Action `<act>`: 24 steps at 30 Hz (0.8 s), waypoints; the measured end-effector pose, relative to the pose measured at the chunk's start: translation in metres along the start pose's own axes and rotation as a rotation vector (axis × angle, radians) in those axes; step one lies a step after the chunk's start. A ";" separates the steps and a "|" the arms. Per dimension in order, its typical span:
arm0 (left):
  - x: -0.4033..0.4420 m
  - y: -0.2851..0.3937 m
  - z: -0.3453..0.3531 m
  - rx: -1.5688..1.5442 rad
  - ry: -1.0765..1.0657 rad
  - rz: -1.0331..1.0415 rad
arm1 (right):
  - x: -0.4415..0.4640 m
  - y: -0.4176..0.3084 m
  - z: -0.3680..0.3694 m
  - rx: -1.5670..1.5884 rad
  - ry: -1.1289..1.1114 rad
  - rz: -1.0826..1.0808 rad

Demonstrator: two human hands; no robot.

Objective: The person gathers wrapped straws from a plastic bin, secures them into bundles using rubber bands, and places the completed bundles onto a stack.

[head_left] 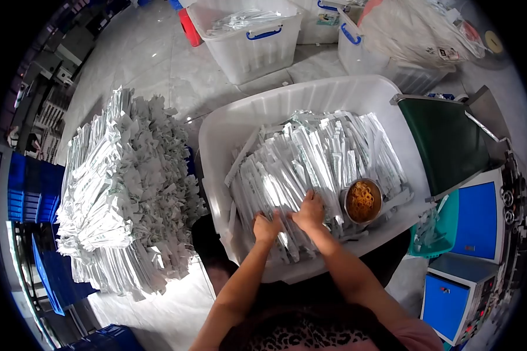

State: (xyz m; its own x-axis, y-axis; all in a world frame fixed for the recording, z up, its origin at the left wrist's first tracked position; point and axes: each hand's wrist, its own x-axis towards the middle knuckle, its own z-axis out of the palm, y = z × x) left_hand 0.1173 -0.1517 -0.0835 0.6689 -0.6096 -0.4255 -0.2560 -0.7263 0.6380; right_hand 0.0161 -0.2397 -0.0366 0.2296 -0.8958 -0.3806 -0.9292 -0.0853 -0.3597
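Observation:
A large white tub (298,93) in front of me is filled with long, thin packets (287,158) in clear and white wrapping. Both hands rest on the packets near the tub's front side. My left hand (267,227) has its fingers bent against them; whether it grips any is unclear. Just to its right, my right hand (309,212) touches the packets with its fingers partly spread. A round metal bowl (348,205) holding orange-yellow rubber bands (363,199) sits on the packets, right of my right hand.
A tall stack of similar packets (129,193) stands at the left. White bins (252,52) are behind the tub. A green conveyor belt (445,140) reaches its right side, beside a teal basket (451,228) and a blue-doored machine (477,222). Blue crates (32,187) line the far left.

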 end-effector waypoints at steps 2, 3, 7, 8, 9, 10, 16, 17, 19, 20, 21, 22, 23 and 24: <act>0.010 0.004 -0.007 -0.164 -0.070 -0.146 | -0.007 -0.006 0.006 0.044 -0.053 -0.024; 0.023 -0.015 -0.002 -0.200 -0.127 -0.184 | -0.012 -0.006 0.028 0.204 -0.029 -0.079; 0.025 -0.024 -0.011 -0.491 -0.166 -0.309 | -0.026 -0.032 0.045 0.233 -0.077 -0.069; 0.024 -0.022 -0.009 -0.478 -0.161 -0.311 | -0.023 -0.032 0.048 0.241 -0.035 -0.078; 0.022 -0.020 -0.005 -0.358 -0.130 -0.186 | -0.021 -0.033 0.047 0.252 0.007 -0.086; 0.020 -0.017 -0.002 -0.240 -0.101 -0.061 | -0.011 -0.031 0.042 0.264 -0.154 0.030; 0.005 0.014 -0.003 -0.401 -0.257 -0.164 | 0.023 0.023 0.007 0.553 -0.240 -0.007; 0.003 0.012 -0.003 -0.473 -0.235 -0.150 | 0.024 0.028 -0.002 0.749 -0.326 -0.021; -0.007 0.008 -0.006 -0.324 0.054 0.072 | 0.023 0.033 -0.018 0.864 -0.434 0.030; -0.012 0.011 -0.012 -0.162 0.341 0.284 | 0.026 0.045 -0.004 0.919 -0.365 0.120; -0.015 0.015 -0.017 -0.311 0.397 0.371 | 0.024 0.047 -0.001 0.971 -0.302 0.216; -0.020 0.018 -0.023 -0.304 0.398 0.372 | 0.022 0.052 0.002 0.976 -0.306 0.217; -0.024 0.022 -0.030 -0.474 0.269 0.311 | 0.012 0.047 -0.010 1.055 -0.325 0.119; -0.029 0.026 -0.035 -0.643 0.138 0.245 | 0.002 0.044 -0.023 1.131 -0.343 0.018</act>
State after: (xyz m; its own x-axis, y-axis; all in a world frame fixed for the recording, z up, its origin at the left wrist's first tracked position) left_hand 0.1151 -0.1417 -0.0319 0.7377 -0.6552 -0.1627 0.0241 -0.2153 0.9763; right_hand -0.0305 -0.2555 -0.0341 0.4451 -0.7140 -0.5404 -0.1875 0.5158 -0.8359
